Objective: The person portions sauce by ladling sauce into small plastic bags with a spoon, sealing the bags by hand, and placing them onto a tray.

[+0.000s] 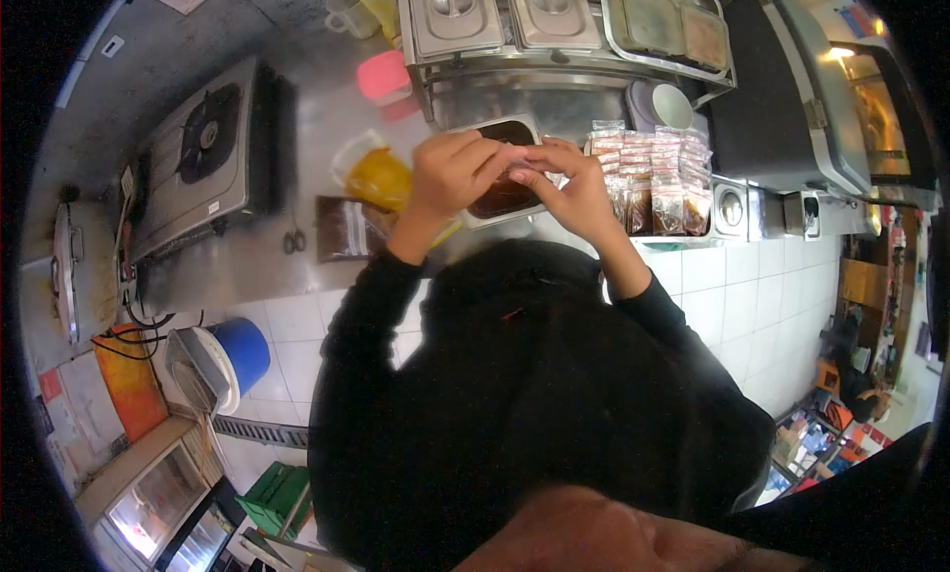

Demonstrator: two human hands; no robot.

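Observation:
My left hand (462, 170) and my right hand (570, 177) meet above a steel food pan (531, 122) holding dark red-brown sauce (505, 201). Between their fingertips they pinch a small clear plastic bag (522, 165), mostly hidden by the fingers. To the right of my right hand, several small zip bags (653, 178) filled with brown sauce stand packed in rows. Left of my left hand lies a clear bag with yellow contents (378, 175). A flat packet of dark brown contents (349, 228) lies in front of it, partly behind my left forearm.
Scissors (294, 238) lie on the steel counter (252, 268), beside a gas stove (200, 141). A pink-lidded container (384, 75) stands behind. A rack (475, 61) holds lidded steel pans (454, 11). A white bowl (672, 106) sits at the back right. A blue bucket (241, 357) is below the counter.

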